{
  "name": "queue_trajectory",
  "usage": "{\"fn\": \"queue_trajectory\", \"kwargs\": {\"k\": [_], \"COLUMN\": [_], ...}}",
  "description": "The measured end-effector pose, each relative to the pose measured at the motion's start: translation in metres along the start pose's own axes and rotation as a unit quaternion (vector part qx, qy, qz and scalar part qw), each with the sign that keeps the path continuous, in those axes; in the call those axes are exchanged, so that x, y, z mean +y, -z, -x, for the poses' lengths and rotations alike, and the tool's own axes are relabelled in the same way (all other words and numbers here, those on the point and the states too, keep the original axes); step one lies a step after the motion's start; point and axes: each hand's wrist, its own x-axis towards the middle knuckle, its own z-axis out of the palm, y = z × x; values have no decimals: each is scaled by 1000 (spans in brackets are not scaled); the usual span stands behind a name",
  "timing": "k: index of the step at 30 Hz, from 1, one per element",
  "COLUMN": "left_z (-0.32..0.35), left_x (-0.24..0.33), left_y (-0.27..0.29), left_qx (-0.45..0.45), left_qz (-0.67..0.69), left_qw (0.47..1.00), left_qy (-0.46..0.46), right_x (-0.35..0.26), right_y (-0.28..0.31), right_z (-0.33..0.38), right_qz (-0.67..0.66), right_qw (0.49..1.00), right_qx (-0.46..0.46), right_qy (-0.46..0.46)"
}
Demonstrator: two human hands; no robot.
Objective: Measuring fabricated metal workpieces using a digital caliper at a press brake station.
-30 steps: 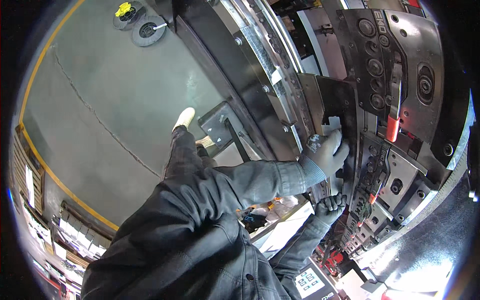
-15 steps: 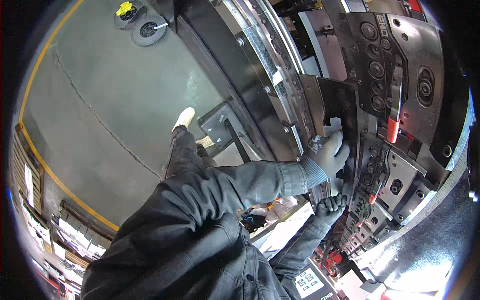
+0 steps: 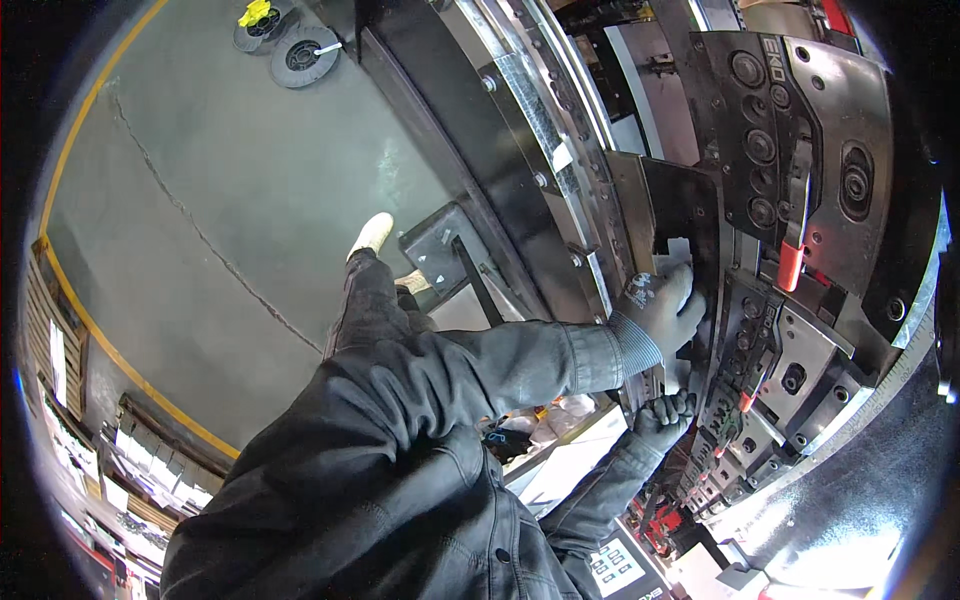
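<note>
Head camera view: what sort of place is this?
Probably a metalworking shop or factory floor. The signs are the big metal machine, its bright red handle, and the yellow line marked along the floor.

Two grey-gloved hands point(image 3: 664, 310), two pale shoes point(image 3: 372, 233).
Two round, flat, dark grey spools point(image 3: 292, 70), one crumpled bright yellow bundle point(image 3: 254, 13), one boxy dark grey floor unit point(image 3: 430, 248), at least two red-gripped metal levers point(image 3: 791, 266), the farther ones too small to count.
</note>
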Motion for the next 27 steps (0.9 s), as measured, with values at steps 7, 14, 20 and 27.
{"fn": "queue_trajectory", "kwargs": {"k": [7,14,20,27], "left_z": [-1,-1,-1,-3], "left_x": [0,-3,3,13], "left_y": [-2,-5,0,14], "left_qx": [2,-20,16,-54], "left_qz": [5,43,30,-21], "left_qw": [1000,998,999,998], "left_qy": [-10,31,-29,25], "right_x": [1,4,2,-3], "right_y": [-5,-11,-17,-14], "right_z": [3,7,9,37], "right_qz": [4,9,14,13], "right_qw": [1000,1000,1000,1000], "right_qx": [2,3,5,12], "right_qy": [-3,-8,-13,-12]}}
